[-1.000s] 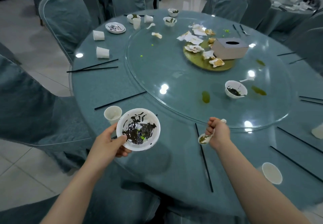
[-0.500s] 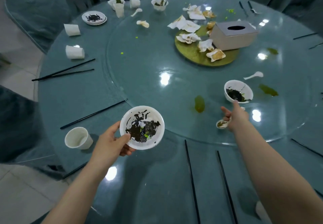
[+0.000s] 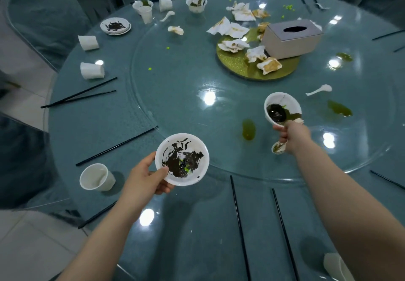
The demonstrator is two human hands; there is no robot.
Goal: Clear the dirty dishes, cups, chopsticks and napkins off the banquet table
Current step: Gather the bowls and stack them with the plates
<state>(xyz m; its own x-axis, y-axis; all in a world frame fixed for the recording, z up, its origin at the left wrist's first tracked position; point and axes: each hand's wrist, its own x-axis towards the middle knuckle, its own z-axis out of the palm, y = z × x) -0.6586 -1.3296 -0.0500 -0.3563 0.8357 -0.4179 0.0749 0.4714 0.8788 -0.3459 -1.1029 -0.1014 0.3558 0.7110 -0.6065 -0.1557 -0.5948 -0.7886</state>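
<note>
My left hand (image 3: 144,175) grips the rim of a white bowl (image 3: 182,159) smeared with dark sauce, held above the table's near edge. My right hand (image 3: 292,137) holds a second white bowl (image 3: 282,110) by its rim, tilted toward me over the glass turntable (image 3: 175,96), with dark sauce pooled inside. The same hand also holds a white spoon (image 3: 278,148) that hangs below it. A white cup (image 3: 96,177) stands left of my left hand. Black chopsticks (image 3: 240,226) lie on the table in front of me.
Crumpled napkins (image 3: 232,28), a tissue box (image 3: 292,38) and a gold plate (image 3: 245,68) sit at the far right of the turntable. Tipped cups (image 3: 92,70), a saucer (image 3: 115,26), small bowls (image 3: 196,4), another spoon (image 3: 318,89) and green spills (image 3: 248,129) are scattered around. Covered chairs (image 3: 43,17) ring the table.
My right hand, still holding the spoon, reached the bowl on the turntable, took its rim and lifted it tilted. The left hand kept its bowl in place.
</note>
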